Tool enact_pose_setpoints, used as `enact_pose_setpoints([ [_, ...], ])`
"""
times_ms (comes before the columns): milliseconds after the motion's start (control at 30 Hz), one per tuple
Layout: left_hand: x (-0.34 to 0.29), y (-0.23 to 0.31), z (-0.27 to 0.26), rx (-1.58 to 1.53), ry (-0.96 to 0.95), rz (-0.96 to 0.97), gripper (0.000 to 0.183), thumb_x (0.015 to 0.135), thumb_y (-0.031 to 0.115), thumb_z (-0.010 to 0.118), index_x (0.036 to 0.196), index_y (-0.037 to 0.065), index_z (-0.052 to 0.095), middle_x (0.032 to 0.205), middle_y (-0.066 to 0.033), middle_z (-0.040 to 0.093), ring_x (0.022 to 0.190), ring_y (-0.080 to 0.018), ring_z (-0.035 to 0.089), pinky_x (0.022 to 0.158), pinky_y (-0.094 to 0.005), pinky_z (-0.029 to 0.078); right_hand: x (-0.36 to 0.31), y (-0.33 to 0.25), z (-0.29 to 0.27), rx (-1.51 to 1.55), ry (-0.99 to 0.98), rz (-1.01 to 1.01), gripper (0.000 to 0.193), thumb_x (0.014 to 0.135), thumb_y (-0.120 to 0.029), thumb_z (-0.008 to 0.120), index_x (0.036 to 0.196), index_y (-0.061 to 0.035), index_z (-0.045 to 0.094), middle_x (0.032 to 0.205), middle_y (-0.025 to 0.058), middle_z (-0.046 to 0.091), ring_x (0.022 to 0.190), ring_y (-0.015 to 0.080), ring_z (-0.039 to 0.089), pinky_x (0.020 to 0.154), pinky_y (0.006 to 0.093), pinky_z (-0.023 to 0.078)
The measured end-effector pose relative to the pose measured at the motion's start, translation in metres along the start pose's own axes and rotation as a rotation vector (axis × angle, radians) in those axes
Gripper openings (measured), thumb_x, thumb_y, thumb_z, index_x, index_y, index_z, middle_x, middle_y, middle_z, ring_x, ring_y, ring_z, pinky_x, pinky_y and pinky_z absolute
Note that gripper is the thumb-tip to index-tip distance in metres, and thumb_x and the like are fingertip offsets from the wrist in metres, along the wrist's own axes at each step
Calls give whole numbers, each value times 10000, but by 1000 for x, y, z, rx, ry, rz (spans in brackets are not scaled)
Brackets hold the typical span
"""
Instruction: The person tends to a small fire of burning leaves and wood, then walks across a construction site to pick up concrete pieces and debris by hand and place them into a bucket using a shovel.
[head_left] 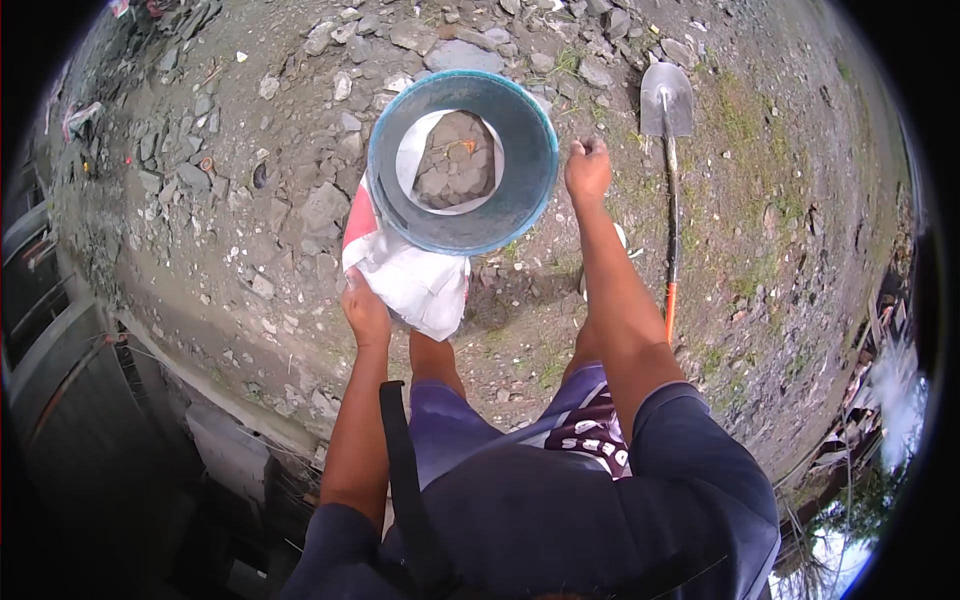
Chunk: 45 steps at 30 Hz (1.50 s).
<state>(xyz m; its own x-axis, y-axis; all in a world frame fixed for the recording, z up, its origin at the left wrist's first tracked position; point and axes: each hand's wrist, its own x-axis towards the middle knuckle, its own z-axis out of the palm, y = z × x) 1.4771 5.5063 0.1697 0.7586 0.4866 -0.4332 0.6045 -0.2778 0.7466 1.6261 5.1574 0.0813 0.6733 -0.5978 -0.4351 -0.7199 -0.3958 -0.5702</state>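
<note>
Beyond dark shirt point(530, 510), steady teal bucket point(527, 165) to keep white sack point(415, 285), pinched in left hand point(367, 312), from slipping — can't tell about anything inside curled right hand point(588, 174).

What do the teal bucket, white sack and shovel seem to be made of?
Teal bucket: probably plastic, matte, from its smooth, dusty wall.
White sack: perhaps woven plastic, dull-surfaced, from its thin, creased folds.
Shovel: dull metal, likely, for the thin grey blade; shaft unclear.

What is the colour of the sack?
The sack is white and pinkish red, in the head view.
</note>
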Motion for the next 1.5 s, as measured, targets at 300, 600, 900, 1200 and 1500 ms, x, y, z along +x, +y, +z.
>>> enact_pose_setpoints([
  [300, -9, -91, -23, 90, 21, -174, 530, 1058, 348, 362, 993, -114, 615, 857, -81, 625, 776, -179, 525, 716, -335, 441, 48, 101, 137, 269, -610, 204, 611, 874, -433, 664, 1265, 32, 605, 1279, 232, 618, 1179, 330, 611, 963, 373, 492],
  [600, 6, -108, -35, 78, -41, -252, 533, 1045, 399, 400, 1174, -81, 589, 1045, -125, 640, 899, -201, 607, 717, -328, 507, 51, 111, 159, -102, -424, -52, 394, 901, -378, 623, 1222, -158, 679, 1219, 131, 664, 1111, 315, 642, 958, 388, 497],
  [900, 32, -119, -34, 127, -63, -374, 545, 1038, 424, 401, 1305, -36, 520, 1176, -141, 610, 1002, -261, 638, 780, -378, 571, 64, 125, 198, 106, -494, -41, 392, 904, -454, 623, 1009, -92, 729, 1036, 167, 710, 977, 331, 669, 885, 393, 498],
  [1200, 62, -146, -28, -148, -91, -693, 600, 1023, 453, 417, 1447, 29, 389, 1369, -173, 515, 1192, -358, 562, 991, -524, 456, 44, 117, 205, 251, -610, -159, 297, 883, -341, 616, 1015, -101, 730, 971, 119, 728, 950, 305, 678, 860, 415, 510],
  [1500, 71, -150, 19, -143, -116, -555, 594, 930, 316, 664, 1426, 94, 426, 1256, -109, 594, 1108, -264, 603, 897, -443, 464, 53, 124, 193, 348, -707, -111, 250, 843, -187, 588, 998, -29, 705, 936, 135, 713, 872, 296, 679, 795, 397, 522],
])
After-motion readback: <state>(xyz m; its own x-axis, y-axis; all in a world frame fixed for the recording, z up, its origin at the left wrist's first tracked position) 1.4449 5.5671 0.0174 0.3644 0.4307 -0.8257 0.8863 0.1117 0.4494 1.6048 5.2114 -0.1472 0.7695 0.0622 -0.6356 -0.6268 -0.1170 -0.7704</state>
